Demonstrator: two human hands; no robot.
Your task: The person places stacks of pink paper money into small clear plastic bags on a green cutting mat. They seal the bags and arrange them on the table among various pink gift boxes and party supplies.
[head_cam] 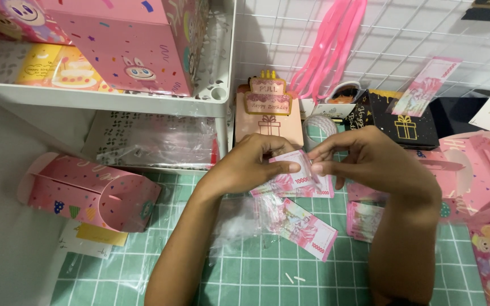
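Green grid mat (313,277) covers the bench; white shelf (103,97) stands at upper left with pink boxes (137,39) on it and a flat stack of clear sleeves (154,139) below. A folded pink box (86,192) lies on its side at left, a yellow card (100,234) tucked under it. More flat pink boxes (483,181) are piled at right. At the back stand a black gift box (395,122), a cake-shaped pull card (267,107), pink ribbons (333,45) and a tape roll (320,126).

Centre: left hand (245,167) and right hand (370,158) meet over the mat. Both grips are pinched shut on one pink note (290,170), thumb and fingers clamped at its top edge, the note held just above the mat. Whether a sleeve is around it cannot be told.

Judged progress: early to middle. One note in a clear sleeve (301,226) lies below the hands, looking finished. Loose notes (364,218) sit under the right wrist, and more lie just behind the held one, so several look not yet handled. Boxes are all flat or empty as far as shown; nothing looks loaded. Two small white scraps (295,278) lie near the front edge.
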